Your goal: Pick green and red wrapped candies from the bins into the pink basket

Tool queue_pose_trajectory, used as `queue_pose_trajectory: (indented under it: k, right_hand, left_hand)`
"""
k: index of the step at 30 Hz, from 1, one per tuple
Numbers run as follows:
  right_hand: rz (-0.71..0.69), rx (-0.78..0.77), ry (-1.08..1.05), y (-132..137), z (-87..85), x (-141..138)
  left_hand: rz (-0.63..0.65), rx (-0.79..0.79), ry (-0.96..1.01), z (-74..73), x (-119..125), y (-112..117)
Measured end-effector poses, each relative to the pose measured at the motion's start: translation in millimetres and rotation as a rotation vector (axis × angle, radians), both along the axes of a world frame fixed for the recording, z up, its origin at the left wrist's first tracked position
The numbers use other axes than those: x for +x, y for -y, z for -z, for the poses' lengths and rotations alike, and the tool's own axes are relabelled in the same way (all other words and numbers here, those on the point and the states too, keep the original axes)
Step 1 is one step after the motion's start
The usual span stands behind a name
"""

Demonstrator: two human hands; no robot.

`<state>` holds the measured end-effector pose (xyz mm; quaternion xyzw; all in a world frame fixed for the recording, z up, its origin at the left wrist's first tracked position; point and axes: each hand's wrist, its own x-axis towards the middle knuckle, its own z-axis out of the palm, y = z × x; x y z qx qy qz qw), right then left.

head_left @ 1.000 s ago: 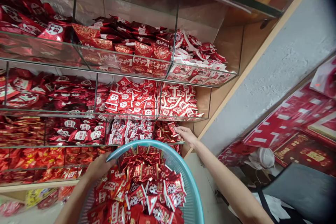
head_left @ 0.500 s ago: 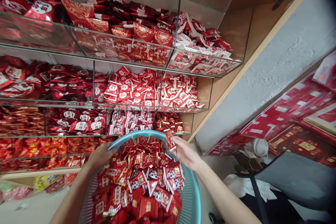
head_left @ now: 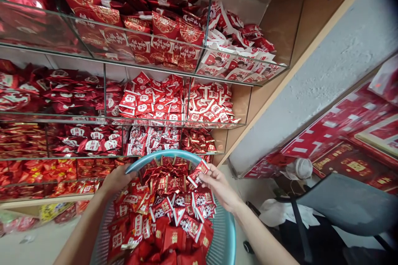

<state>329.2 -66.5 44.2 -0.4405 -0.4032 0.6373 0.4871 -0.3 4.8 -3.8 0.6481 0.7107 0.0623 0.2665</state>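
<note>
A blue plastic basket (head_left: 228, 232), filled with red candy packets (head_left: 174, 238), stands in front of the shelves. My left hand (head_left: 117, 180) is closed around its rim at the left, the fingertips hidden behind the edge. Between the thumb and fingers of my right hand (head_left: 222, 186) is one red-and-white candy packet (head_left: 197, 173), held just above the others inside the right part of the basket. Packets in the basket come in several designs, some plain red with gold print, others with white edges.
Tiered shelves with clear fronts (head_left: 149, 60) hold several kinds of red packets in divided compartments. A grey wall (head_left: 314, 87) rises at the right. Below it are a dark chair (head_left: 351, 203), a white cloth (head_left: 284, 213) and red printed boxes (head_left: 354, 163). Colourful bags (head_left: 56, 212) lie under the shelves.
The packet in my right hand has turned from nearly upright to a slant, with more of its face showing. The view has shifted slightly; my left hand stays on the rim.
</note>
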Motion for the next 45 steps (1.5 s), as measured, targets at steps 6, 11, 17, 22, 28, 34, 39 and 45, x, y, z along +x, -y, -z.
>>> queue_pose_trajectory:
  k: [6, 11, 17, 22, 28, 34, 39, 45]
  right_hand:
    - [-0.010, -0.097, 0.063, 9.4, 6.4, -11.8]
    - [-0.010, -0.148, -0.004, 17.6, 2.2, -19.7]
    - [0.006, -0.194, -0.023, 25.9, 3.4, -22.8]
    - [0.018, -0.212, -0.022, 29.3, 6.1, -21.5]
    - [0.049, -0.180, 0.093, 32.5, 10.7, -19.2]
    - [0.023, -0.123, 0.266, 41.8, 31.9, -19.2]
    - [-0.003, -0.146, 0.251, 49.3, 44.8, -22.8]
    - [-0.017, -0.097, 0.410, 56.7, 50.8, -21.7]
  left_hand:
    - [0.007, 0.006, 0.029, 1.5, 0.0, -0.2]
    - [-0.002, -0.015, 0.004, -1.9, 1.8, 1.5]
    - [-0.003, -0.028, -0.013, -8.5, 5.1, 4.1]
    - [-0.005, -0.028, -0.009, -11.3, 6.0, 4.6]
    - [0.009, -0.025, -0.017, -8.9, 5.0, 3.1]
    - [0.002, -0.022, -0.030, -3.5, 1.9, 2.0]
    - [0.000, 0.003, -0.032, -0.8, 1.2, 1.1]
    - [0.001, -0.015, -0.047, -4.0, 3.2, 1.8]
